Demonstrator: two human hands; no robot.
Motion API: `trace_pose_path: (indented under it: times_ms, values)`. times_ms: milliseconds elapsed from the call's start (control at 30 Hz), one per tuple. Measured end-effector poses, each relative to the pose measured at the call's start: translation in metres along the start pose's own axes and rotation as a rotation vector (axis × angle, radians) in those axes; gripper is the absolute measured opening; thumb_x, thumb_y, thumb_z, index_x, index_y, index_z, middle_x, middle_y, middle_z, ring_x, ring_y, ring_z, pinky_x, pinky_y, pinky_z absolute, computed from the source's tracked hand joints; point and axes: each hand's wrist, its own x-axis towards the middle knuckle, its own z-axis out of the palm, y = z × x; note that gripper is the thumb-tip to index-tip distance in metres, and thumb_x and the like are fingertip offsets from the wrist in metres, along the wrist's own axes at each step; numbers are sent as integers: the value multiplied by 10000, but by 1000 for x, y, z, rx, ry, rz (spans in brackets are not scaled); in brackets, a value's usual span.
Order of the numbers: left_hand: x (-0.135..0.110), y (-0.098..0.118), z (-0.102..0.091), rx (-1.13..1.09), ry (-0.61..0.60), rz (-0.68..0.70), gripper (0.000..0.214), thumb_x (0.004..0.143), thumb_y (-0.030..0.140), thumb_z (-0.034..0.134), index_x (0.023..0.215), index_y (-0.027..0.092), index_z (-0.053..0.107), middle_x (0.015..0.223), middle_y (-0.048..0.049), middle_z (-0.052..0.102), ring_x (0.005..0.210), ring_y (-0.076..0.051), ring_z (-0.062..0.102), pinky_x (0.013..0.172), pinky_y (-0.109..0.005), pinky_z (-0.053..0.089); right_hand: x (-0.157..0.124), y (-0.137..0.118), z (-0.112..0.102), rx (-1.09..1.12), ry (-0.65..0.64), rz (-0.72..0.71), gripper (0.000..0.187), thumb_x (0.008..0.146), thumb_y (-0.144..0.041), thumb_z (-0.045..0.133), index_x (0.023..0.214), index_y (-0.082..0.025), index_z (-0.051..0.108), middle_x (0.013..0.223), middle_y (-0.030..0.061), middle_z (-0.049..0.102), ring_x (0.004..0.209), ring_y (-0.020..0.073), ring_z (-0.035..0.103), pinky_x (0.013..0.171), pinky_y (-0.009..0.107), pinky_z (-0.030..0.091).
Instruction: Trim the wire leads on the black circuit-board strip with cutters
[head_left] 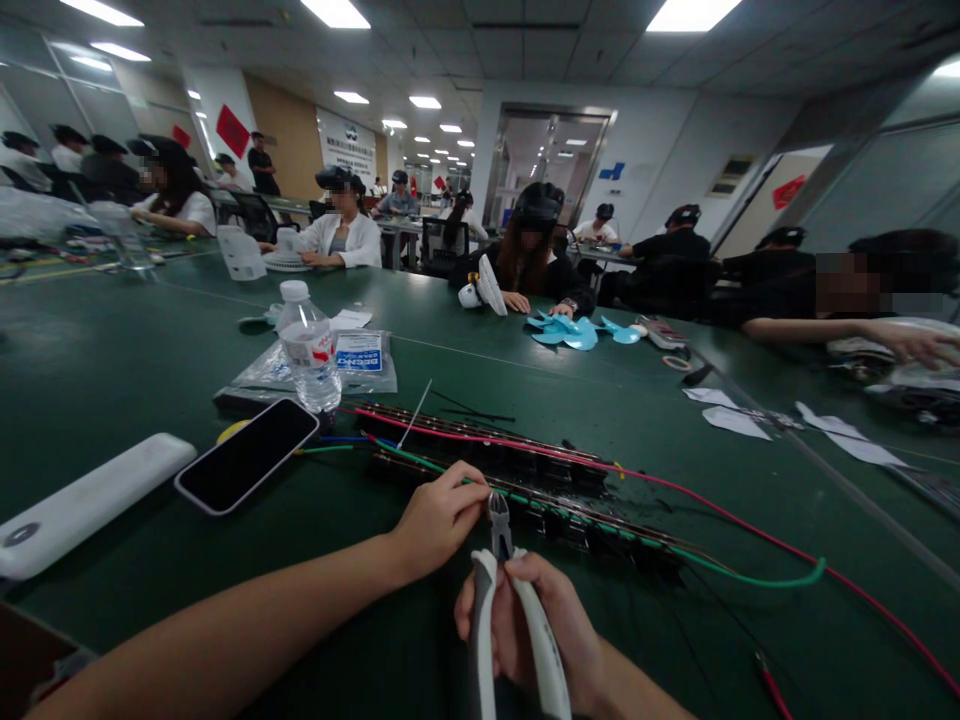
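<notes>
My right hand (559, 610) grips diagonal cutters (500, 525) with white and grey handles, jaws pointing away from me. Their tips are at the near edge of a long dark strip (577, 515) that has a green wire (750, 577) running along it. My left hand (439, 520) is closed in a pinch just left of the cutter jaws; whatever is between the fingertips is too small to make out. A second dark strip (480, 432) lies behind, with a red wire (660, 484) along it. A pale cable tie (415, 412) sticks up at the strips' left end.
Left of the strips are a phone (247, 455), a long white object (97, 500) and a water bottle (307, 350) by a plastic bag (364, 362). A loose red wire end (771, 685) lies front right. Across the table, a person sits behind blue fan blades (566, 330).
</notes>
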Motion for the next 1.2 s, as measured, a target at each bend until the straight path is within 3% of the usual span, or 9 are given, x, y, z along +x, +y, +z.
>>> trace_pose_path:
  times_ms: [167,533,800,1067,1200]
  values:
    - [0,1,-1,-1,-15,-15,223,853,112,435,925,179,635,978,-46,568,782,-125,570,699,-228,477,1,-1,1,24,-19,19,537,748,-437,358,975,-6,584,848,174,632,666,163,568,609,257,397]
    - [0,-2,0,-5,-5,7,244,838,91,435,927,181,643,980,-52,572,816,-134,577,738,-242,486,2,1,-3,44,-2,36,531,762,-448,359,930,-4,599,780,160,639,583,141,554,580,251,378]
    - [0,-2,0,6,11,17,223,840,106,444,885,176,650,954,-50,577,801,-133,575,725,-240,486,2,2,-1,16,80,3,521,788,-476,366,848,-23,615,742,129,620,501,91,452,511,226,330]
    - [0,0,0,1,9,8,246,843,108,443,948,187,651,966,-50,577,802,-132,574,731,-245,488,1,0,3,24,108,8,484,799,-494,350,706,-85,592,624,79,558,560,129,476,570,253,339]
    - [0,0,0,14,10,6,252,845,104,437,946,191,651,964,-48,579,810,-132,576,730,-240,489,0,-1,8,20,42,-45,396,758,-448,407,720,-92,575,675,98,573,638,158,516,642,284,361]
